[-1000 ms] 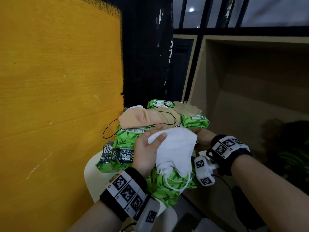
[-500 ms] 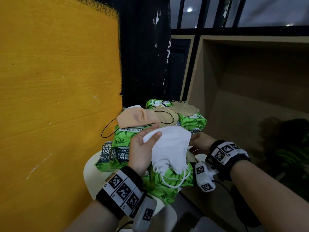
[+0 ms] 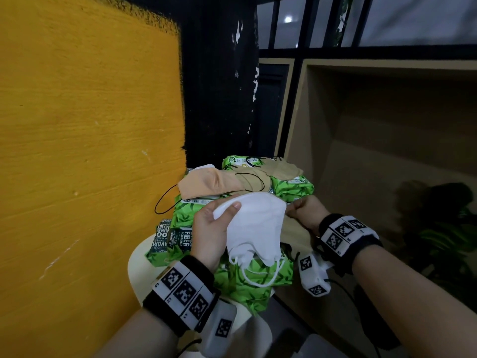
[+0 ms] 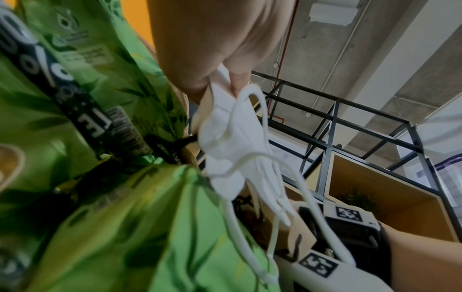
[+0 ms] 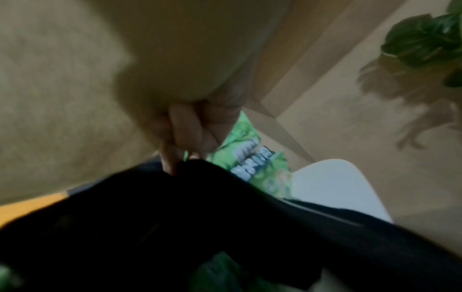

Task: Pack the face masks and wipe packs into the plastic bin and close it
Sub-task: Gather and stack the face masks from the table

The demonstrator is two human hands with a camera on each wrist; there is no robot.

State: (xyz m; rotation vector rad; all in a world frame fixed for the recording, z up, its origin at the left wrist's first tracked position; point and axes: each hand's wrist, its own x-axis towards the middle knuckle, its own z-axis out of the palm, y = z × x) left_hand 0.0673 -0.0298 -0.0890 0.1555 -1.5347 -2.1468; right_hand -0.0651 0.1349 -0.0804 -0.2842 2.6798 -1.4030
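Note:
Several green leaf-print wipe packs (image 3: pixel 242 288) lie heaped on a white round stool (image 3: pixel 138 257). A peach face mask (image 3: pixel 206 183) and a tan mask (image 3: pixel 282 169) with black loops rest on the top packs. My left hand (image 3: pixel 210 229) grips a white mask (image 3: pixel 258 228) by its left end, thumb on top; its white ear loops (image 4: pixel 250 247) dangle. My right hand (image 3: pixel 305 211) is curled at the white mask's right edge, pinching a tan mask (image 3: pixel 296 235) that hangs below it. The right wrist view is blurred, with fingers (image 5: pixel 190 134) pinched on dark fabric. No plastic bin is in view.
A yellow wall (image 3: pixel 85 151) stands close on the left, and a black pillar (image 3: pixel 216 81) rises behind the heap. An open wooden shelf box (image 3: pixel 387 140) is to the right, with a dark leafy plant (image 3: pixel 444 228) beside it.
My left hand has lifted the white mask a little higher. My right hand has come out from under its right side, and a tan mask now shows beneath that hand.

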